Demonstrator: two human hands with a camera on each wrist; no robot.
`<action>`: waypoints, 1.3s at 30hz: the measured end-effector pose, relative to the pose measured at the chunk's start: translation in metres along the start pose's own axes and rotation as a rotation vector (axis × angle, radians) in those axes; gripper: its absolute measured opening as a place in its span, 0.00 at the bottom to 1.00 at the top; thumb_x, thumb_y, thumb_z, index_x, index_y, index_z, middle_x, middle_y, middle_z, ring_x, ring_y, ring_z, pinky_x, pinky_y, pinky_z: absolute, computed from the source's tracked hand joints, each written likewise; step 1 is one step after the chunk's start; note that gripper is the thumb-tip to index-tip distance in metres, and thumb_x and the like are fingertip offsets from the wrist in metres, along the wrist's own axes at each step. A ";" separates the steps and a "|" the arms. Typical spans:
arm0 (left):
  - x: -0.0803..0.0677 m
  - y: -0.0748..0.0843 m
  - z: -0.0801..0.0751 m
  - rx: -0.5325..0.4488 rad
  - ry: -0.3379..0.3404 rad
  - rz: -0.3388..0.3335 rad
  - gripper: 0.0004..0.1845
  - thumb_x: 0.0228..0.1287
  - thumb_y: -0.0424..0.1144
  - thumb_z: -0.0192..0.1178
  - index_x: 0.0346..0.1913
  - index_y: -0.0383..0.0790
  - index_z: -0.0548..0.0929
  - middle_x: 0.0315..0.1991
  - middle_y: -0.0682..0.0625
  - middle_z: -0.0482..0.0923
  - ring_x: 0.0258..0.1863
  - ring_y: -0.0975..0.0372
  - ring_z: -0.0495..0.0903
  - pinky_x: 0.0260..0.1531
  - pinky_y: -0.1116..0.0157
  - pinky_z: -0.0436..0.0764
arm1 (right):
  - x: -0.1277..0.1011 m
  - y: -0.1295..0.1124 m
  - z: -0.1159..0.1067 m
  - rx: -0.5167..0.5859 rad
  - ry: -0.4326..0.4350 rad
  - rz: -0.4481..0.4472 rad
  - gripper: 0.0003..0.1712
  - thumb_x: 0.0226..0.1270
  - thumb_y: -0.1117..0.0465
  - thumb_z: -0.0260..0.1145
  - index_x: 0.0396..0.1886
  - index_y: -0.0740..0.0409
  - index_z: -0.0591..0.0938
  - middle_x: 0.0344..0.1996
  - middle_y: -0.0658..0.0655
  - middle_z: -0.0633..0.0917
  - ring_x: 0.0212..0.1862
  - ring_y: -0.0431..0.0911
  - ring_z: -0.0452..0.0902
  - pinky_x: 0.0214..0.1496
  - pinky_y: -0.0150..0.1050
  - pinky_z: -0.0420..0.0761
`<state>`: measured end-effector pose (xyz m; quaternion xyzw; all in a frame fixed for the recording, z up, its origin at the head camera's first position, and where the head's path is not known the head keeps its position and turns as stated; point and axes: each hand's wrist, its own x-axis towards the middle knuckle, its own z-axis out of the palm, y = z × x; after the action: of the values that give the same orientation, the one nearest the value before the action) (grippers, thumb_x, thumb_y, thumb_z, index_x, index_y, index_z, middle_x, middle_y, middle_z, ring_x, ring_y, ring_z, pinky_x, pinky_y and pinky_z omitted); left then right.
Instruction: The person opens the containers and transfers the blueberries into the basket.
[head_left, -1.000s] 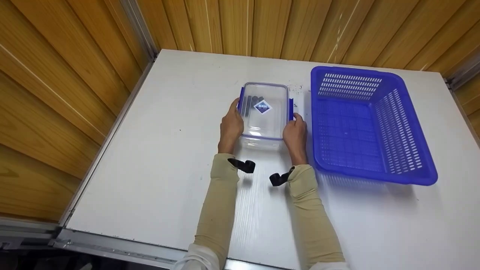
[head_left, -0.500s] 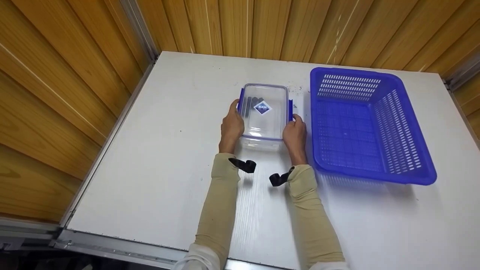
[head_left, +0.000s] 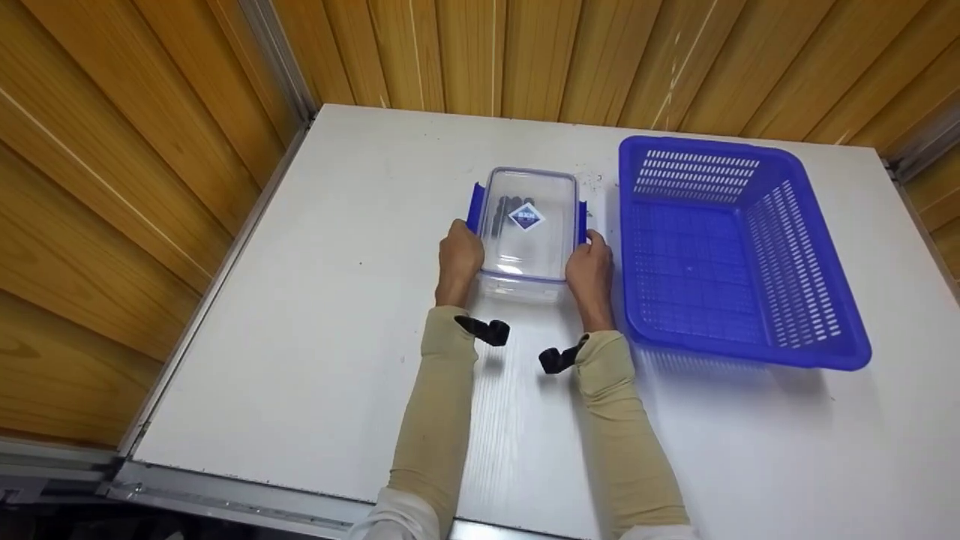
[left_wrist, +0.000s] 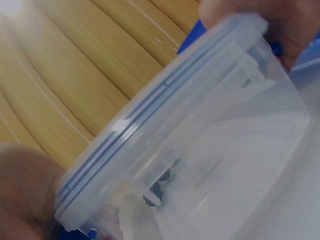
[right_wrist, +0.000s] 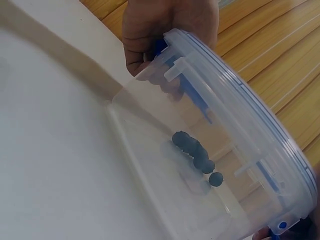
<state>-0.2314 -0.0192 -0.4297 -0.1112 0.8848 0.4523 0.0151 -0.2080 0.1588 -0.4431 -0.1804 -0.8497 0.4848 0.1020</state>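
Note:
A clear plastic food container [head_left: 529,255] with a blue-rimmed lid and diamond label sits on the white table. Several dark cylindrical pieces [right_wrist: 192,150] lie inside it, toward its left side. My left hand [head_left: 460,253] holds the container's left side, fingers curled in at the blue left latch [head_left: 475,206], which tilts outward from the wall. On the opposite side, my right hand [head_left: 590,264] grips the container by the right latch [head_left: 582,221], which stands upright along the wall. In the right wrist view, left-hand fingers [right_wrist: 155,75] show partly through the clear wall.
A blue perforated plastic basket [head_left: 690,277] stands close to the right of my right hand. Wood-panelled walls [head_left: 480,56] border the white table [head_left: 322,300] at the back and left. Both wrists carry small black camera mounts [head_left: 491,331].
The container's left latch has swung outward from the wall. My left hand has shifted slightly toward me along that side. My right hand and the basket stay nearly where they were.

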 end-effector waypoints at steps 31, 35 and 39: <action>-0.006 0.006 -0.004 0.090 0.093 0.086 0.18 0.75 0.39 0.41 0.55 0.32 0.77 0.48 0.40 0.77 0.50 0.51 0.77 0.52 0.57 0.75 | -0.004 -0.004 0.003 0.087 0.105 0.055 0.21 0.73 0.60 0.46 0.55 0.61 0.79 0.49 0.63 0.78 0.49 0.51 0.73 0.53 0.44 0.72; -0.007 0.009 -0.004 0.001 0.108 0.143 0.17 0.73 0.36 0.46 0.56 0.30 0.78 0.46 0.40 0.79 0.47 0.55 0.79 0.49 0.61 0.77 | -0.008 -0.007 0.004 0.093 0.116 0.012 0.19 0.71 0.60 0.51 0.55 0.63 0.79 0.47 0.63 0.79 0.48 0.51 0.74 0.51 0.43 0.73; -0.009 0.011 -0.004 -0.058 0.101 0.138 0.17 0.70 0.35 0.51 0.57 0.29 0.78 0.46 0.41 0.80 0.45 0.57 0.79 0.47 0.63 0.78 | -0.011 -0.007 0.004 0.086 0.138 -0.033 0.19 0.69 0.61 0.54 0.54 0.64 0.80 0.45 0.63 0.79 0.47 0.51 0.75 0.50 0.43 0.74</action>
<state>-0.2244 -0.0149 -0.4172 -0.0729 0.8765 0.4715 -0.0638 -0.2012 0.1480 -0.4394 -0.1950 -0.8220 0.5053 0.1759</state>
